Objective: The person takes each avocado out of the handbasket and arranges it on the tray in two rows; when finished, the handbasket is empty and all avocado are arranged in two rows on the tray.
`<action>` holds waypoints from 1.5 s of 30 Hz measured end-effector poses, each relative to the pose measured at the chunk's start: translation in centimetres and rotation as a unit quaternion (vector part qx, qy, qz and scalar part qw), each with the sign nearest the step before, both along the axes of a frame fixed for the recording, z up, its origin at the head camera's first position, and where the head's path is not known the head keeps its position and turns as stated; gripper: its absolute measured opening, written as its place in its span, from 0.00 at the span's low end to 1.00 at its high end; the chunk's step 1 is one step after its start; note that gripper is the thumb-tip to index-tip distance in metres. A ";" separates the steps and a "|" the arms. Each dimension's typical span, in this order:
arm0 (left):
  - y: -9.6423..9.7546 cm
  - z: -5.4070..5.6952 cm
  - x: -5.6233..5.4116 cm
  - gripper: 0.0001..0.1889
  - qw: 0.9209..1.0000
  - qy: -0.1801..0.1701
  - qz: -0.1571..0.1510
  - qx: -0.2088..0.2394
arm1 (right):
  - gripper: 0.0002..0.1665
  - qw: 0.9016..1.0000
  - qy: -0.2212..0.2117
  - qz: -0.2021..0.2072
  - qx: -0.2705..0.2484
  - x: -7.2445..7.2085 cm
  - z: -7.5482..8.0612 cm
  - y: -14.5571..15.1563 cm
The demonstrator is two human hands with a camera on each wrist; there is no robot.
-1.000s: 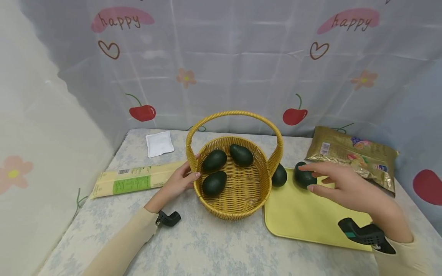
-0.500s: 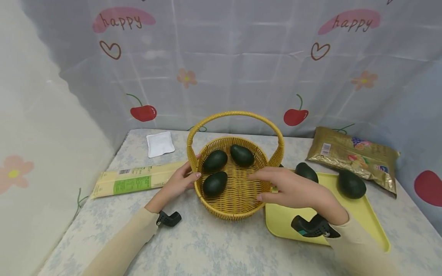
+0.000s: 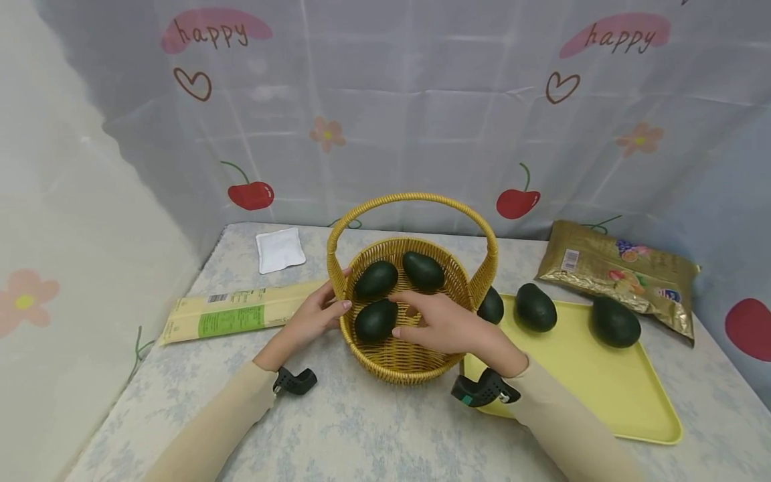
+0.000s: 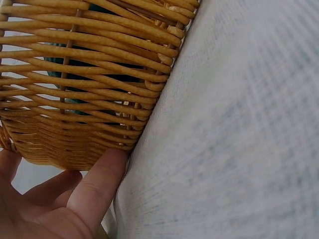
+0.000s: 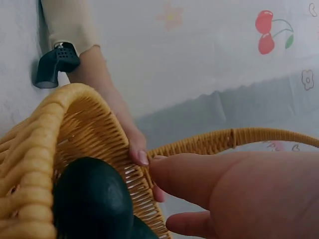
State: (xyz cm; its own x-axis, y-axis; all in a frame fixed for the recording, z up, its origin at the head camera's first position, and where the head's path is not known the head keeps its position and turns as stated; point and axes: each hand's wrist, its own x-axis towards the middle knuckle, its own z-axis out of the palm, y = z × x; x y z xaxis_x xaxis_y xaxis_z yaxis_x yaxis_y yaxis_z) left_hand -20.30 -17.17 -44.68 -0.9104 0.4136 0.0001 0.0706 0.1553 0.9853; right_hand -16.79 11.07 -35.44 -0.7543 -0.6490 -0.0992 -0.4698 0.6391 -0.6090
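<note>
Three dark green avocados lie in a yellow wicker basket (image 3: pixel 415 378) with a tall hoop handle: a front-left avocado (image 3: pixel 375 323), a back-left avocado (image 3: pixel 376 280) and a back-right avocado (image 3: pixel 424 271). My left hand (image 3: pixel 316 314) rests against the basket's left side, fingertips on the weave. Reaching in over the right rim, my right hand (image 3: pixel 442 325) has its forefinger and thumb spread at the front-left avocado's right edge. In the right wrist view a large avocado (image 5: pixel 92 199) fills the basket's near side, below the extended fingers (image 5: pixel 187 177).
A yellow tray (image 3: pixel 578 381) to the right bears three more avocados, one partly hidden behind the basket. Behind it lies a gold snack bag (image 3: pixel 620 274). To the left are a pale yellow-and-green packet (image 3: pixel 231 314) and a white square pouch (image 3: pixel 280 250). A printed curtain hangs behind.
My right hand has moved left from above the tray's avocados, over the basket rim, to the front-left avocado. My left hand and the avocados have stayed in place.
</note>
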 end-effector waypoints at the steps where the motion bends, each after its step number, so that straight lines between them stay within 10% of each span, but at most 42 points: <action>1: 0.0 0.0 0.0 0.34 1.000 0.000 -0.001 -0.001 | 0.36 1.000 -0.010 -0.013 0.001 -0.1 -0.3 -0.3; 19: 0.0 -0.1 -0.1 0.34 1.000 0.007 -0.008 -0.009 | 0.43 0.996 -0.061 -0.059 0.029 -1.5 -3.1 -2.9; 45: -0.1 -0.3 -0.1 0.34 1.000 0.007 -0.001 -0.009 | 0.27 0.997 -0.063 0.020 -0.041 -1.2 -4.1 -2.6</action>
State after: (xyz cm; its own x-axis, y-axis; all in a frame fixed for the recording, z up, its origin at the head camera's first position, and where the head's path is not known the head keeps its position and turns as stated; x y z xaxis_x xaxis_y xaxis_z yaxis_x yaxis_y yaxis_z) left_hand -20.36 -17.28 -44.98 -0.9100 0.4146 0.0048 0.0838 0.1725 0.9814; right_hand -18.00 8.50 -39.57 -0.7127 -0.6879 -0.1372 -0.4095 0.5669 -0.7148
